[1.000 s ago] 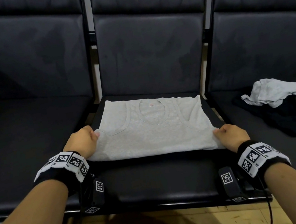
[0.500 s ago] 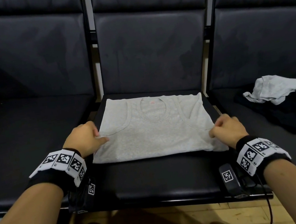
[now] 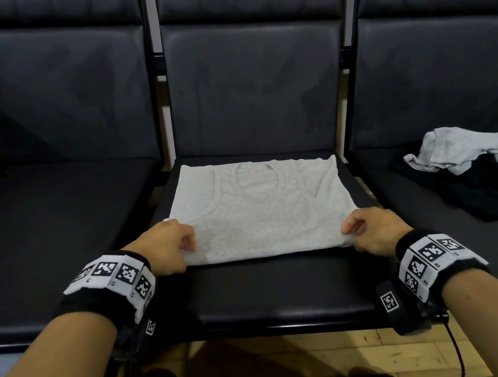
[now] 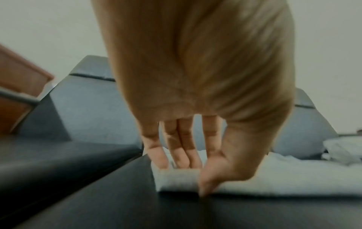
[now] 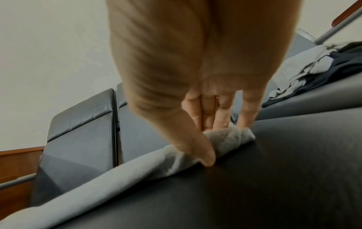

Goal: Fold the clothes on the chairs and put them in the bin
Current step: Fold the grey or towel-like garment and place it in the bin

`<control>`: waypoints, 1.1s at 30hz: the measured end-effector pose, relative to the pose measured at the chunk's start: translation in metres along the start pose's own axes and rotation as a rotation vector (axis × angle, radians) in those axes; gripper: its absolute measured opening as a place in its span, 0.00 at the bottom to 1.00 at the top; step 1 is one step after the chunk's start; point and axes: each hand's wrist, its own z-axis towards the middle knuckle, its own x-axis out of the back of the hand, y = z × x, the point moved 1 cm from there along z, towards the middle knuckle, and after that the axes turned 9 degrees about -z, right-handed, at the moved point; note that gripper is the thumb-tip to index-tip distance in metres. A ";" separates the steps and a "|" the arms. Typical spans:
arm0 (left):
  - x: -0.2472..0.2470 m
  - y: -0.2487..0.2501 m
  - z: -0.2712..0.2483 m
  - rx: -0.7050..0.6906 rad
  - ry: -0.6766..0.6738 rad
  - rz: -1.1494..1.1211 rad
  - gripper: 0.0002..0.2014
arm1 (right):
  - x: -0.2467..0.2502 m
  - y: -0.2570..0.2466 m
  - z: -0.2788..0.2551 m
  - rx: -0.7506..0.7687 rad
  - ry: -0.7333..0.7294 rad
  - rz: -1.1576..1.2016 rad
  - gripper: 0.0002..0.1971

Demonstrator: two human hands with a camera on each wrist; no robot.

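A light grey tank top (image 3: pixel 261 215) lies flat on the middle chair seat (image 3: pixel 276 285), neckline toward the backrest and folded in half so its near edge is a fold. My left hand (image 3: pixel 169 249) pinches the near left corner of that fold, thumb under and fingers on top; the left wrist view shows the tank top (image 4: pixel 274 178) in the left hand (image 4: pixel 188 173). My right hand (image 3: pixel 368 229) pinches the near right corner the same way; the right wrist view shows the right hand (image 5: pixel 213 139) bunching the tank top (image 5: pixel 121 179) around the thumb.
A crumpled light grey garment (image 3: pixel 460 148) lies on top of a dark garment (image 3: pixel 485 183) on the right chair seat. The left chair seat (image 3: pixel 37 238) is bare. Wooden floor (image 3: pixel 350 364) shows below the seats. No bin is in view.
Both hands have shifted along the tank top's sides to its near corners and now pinch the folded edge. The shirt sits a little farther back on the seat.
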 end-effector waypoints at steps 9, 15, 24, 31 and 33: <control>-0.005 0.008 0.003 -0.011 0.136 0.206 0.11 | 0.000 0.004 0.005 0.074 0.099 -0.076 0.09; -0.003 -0.001 0.009 0.076 0.178 -0.062 0.08 | -0.001 0.006 0.006 0.117 0.127 -0.083 0.11; 0.001 -0.013 0.008 0.035 0.086 -0.257 0.16 | 0.001 0.008 0.005 0.114 0.090 -0.002 0.20; -0.002 -0.015 0.007 -0.025 0.054 -0.111 0.22 | 0.003 0.009 0.003 0.097 0.117 -0.001 0.12; -0.003 -0.015 0.008 -0.029 0.083 -0.065 0.19 | 0.003 0.008 0.002 0.093 0.125 0.012 0.10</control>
